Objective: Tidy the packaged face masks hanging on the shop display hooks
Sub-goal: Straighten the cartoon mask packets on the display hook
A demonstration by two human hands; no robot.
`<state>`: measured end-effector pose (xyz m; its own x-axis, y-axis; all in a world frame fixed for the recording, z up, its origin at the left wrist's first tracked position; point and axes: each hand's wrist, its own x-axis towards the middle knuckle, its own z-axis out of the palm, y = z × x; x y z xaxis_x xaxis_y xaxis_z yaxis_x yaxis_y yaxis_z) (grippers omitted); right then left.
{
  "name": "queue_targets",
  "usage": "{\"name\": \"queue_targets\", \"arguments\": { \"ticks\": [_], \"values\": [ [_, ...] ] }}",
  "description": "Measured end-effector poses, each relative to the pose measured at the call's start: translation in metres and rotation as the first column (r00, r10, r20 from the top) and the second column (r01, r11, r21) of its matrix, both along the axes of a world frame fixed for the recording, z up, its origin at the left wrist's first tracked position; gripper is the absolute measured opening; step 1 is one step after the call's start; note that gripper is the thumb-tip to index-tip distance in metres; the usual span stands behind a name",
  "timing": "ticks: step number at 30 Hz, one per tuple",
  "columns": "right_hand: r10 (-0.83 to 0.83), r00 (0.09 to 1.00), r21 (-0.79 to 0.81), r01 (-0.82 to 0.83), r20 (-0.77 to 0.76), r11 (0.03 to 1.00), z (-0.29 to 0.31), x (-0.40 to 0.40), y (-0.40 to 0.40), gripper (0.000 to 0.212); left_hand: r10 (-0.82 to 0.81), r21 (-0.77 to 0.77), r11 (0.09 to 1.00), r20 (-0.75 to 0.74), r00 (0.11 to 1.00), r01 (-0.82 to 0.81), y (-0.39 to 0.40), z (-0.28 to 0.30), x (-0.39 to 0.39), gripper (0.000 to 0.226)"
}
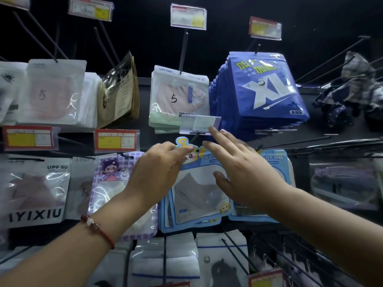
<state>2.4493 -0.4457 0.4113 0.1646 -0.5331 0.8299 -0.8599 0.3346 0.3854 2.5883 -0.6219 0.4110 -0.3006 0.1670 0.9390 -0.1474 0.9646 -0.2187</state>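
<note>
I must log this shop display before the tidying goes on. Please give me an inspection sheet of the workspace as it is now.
Surface: dark display wall with metal hooks.
Job's things: light blue mask pack hangs in the middle, a blue XL pack stack above right, a purple cartoon pack to the left.
Clutter: checked cloth items on the far-right hooks.
Grippers: left hand pinches the light blue pack's top tab; right hand open, fingers straight over the pack.
Cables: nothing seen.
Surroundings: price tags on hook ends; a beaded bracelet on the left wrist.
</note>
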Motion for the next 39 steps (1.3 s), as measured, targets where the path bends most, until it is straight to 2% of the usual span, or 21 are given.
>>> {"name": "queue_targets", "arguments": {
  "ticks": [4, 6, 9, 11, 14, 17, 22, 29, 34, 39],
  "values": [
    [0.009, 0.999, 0.03, -0.01, 0.043, 0.999, -0.001, 0.003, 0.0, 0.066, -0.06, 0.169, 0.984, 0.005, 0.998, 0.059, -0.003, 0.002, 0.0, 0.032],
    [0.013, 0.998, 0.04, -0.015, 0.056, 0.999, -0.002, 0.004, -0.001, 0.065, -0.032, 0.208, 0.978, 0.024, 0.999, 0.027, -0.005, 0.003, 0.0, 0.032],
    [0.025, 0.997, 0.029, -0.027, 0.074, 0.999, -0.003, 0.004, -0.004, 0.063, 0.205, 0.006, 0.979, -0.001, 0.979, -0.204, -0.005, 0.0, -0.004, 0.031],
    [0.035, 0.996, 0.017, -0.037, 0.085, 0.999, -0.007, 0.004, -0.005, 0.061, 0.314, -0.059, 0.947, -0.042, 0.948, -0.316, -0.008, -0.005, -0.009, 0.03],
    [0.042, 0.991, 0.033, -0.046, 0.127, 0.998, -0.016, 0.003, -0.005, 0.061, 0.391, -0.057, 0.917, -0.083, 0.917, -0.396, -0.012, -0.013, -0.014, 0.035],
    [0.02, 0.985, 0.08, -0.034, 0.172, 0.996, -0.027, 0.005, -0.002, 0.065, 0.462, -0.047, 0.886, -0.015, 0.887, -0.462, -0.007, -0.025, -0.015, 0.043],
    [-0.065, 0.967, 0.179, 0.02, 0.247, 0.984, -0.043, -0.003, 0.013, 0.072, 0.469, -0.091, 0.882, 0.068, 0.88, -0.463, 0.019, -0.052, -0.007, 0.051],
    [-0.176, 0.908, 0.28, 0.069, 0.379, 0.958, -0.06, -0.034, 0.054, 0.068, 0.436, -0.101, 0.9, 0.228, 0.871, -0.424, 0.061, -0.089, -0.032, 0.052],
    [-0.131, 0.881, 0.171, 0.058, 0.454, 0.984, -0.07, -0.073, 0.075, 0.064, 0.46, -0.102, 0.887, 0.282, 0.842, -0.451, 0.08, -0.088, -0.067, 0.057],
    [0.016, 0.857, -0.075, 0.027, 0.515, 0.997, -0.085, -0.112, 0.082, 0.033, 0.45, -0.112, 0.892, 0.3, 0.841, -0.437, 0.094, -0.09, -0.094, 0.057]
  ]
}}
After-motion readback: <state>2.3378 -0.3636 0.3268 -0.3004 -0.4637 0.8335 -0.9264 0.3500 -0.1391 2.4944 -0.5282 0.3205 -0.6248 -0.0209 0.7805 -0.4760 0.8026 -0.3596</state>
